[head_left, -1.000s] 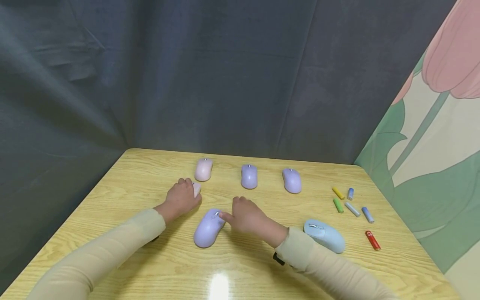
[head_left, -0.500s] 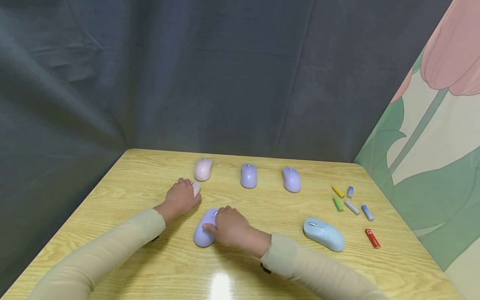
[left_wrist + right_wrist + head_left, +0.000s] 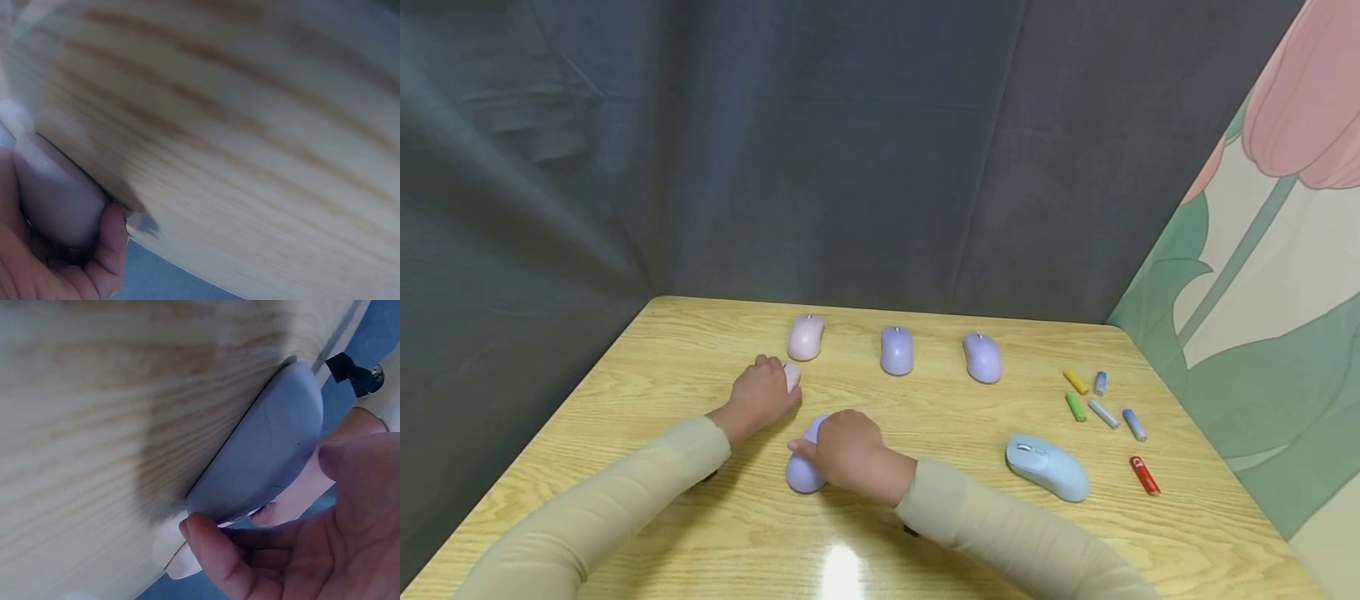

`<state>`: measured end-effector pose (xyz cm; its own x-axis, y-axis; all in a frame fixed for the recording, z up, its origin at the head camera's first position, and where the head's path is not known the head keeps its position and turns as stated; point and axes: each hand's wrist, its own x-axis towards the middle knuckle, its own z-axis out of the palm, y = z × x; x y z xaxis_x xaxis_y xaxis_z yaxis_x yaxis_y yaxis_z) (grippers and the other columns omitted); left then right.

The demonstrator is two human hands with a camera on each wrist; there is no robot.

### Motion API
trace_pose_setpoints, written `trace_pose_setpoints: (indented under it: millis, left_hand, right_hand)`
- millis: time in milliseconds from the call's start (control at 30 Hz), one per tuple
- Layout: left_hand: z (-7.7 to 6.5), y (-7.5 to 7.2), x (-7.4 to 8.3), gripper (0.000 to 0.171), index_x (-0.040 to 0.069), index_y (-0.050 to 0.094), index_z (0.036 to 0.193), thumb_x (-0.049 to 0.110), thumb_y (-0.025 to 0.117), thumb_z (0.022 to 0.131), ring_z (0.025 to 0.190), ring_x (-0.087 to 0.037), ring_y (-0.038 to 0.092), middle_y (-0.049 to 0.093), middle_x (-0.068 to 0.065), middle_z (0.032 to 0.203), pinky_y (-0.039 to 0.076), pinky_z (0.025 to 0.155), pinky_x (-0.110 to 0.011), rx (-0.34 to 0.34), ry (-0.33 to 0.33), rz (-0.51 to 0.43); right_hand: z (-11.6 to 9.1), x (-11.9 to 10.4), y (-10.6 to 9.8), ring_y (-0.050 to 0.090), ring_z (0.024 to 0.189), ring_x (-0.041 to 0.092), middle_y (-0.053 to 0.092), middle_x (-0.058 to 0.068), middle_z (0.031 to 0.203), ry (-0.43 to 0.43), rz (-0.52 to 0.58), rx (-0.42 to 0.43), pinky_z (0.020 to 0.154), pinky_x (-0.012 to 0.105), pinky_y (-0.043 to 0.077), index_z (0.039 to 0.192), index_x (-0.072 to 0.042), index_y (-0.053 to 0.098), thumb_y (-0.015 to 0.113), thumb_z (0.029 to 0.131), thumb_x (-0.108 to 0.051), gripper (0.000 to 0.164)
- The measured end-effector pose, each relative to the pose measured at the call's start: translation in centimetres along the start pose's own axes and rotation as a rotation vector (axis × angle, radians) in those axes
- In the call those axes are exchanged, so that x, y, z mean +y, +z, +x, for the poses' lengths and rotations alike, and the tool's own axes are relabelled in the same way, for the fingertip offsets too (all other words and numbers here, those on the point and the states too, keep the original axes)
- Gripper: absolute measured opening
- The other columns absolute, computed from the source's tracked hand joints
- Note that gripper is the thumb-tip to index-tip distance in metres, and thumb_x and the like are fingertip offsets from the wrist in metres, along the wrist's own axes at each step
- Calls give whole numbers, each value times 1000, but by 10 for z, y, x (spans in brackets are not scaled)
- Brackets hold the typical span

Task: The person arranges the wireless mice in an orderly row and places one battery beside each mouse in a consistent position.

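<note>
My left hand point(image 3: 762, 393) grips a pale pink computer mouse point(image 3: 792, 377) on the table, with only the mouse's front showing in the head view. In the left wrist view, thumb and fingers hold the pale mouse point(image 3: 59, 194) at its sides. My right hand point(image 3: 852, 454) is over a purple computer mouse point(image 3: 803, 477), thumb stretched across its top. From the right wrist, the purple mouse point(image 3: 262, 444) lies flat, the loosely bent fingers point(image 3: 212, 547) at one end and the thumb point(image 3: 330, 459) by its side; a gap shows before the palm.
Along the back stand a pink mouse point(image 3: 806, 337) and two purple mice, left point(image 3: 897, 351) and right point(image 3: 982, 358). A light blue mouse point(image 3: 1047, 467) lies to the right. Beyond it are several small batteries, including a red one point(image 3: 1145, 476) and a green one point(image 3: 1076, 407).
My right hand has moved left over the purple mouse, and its thumb now reaches across the mouse's top. The left hand keeps its hold on the pale pink mouse in the same spot.
</note>
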<state>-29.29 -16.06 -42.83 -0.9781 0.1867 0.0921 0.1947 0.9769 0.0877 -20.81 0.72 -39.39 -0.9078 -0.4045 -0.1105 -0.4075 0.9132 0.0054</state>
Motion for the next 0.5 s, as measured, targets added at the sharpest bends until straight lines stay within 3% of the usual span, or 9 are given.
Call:
trace_pose_setpoints:
  millis: [267,500]
  left_hand:
    - [0,-1,1,56,-17,51,102,37,53,92,60,-24,53,45,-18,80,52,53,-36,-1,4,9]
    - [0,0,0,56,-17,51,102,38,53,92,61,-25,55,46,-19,80,52,54,-36,9,7,24]
  right_hand:
    - [9,-8,-1,54,58,15,58,4,71,48,-114,-29,44,28,42,82,-9,71,30,91,-73,76]
    - [11,-4,-4,56,65,16,61,4,78,24,-39,-49,47,29,45,82,-9,69,43,90,-70,67]
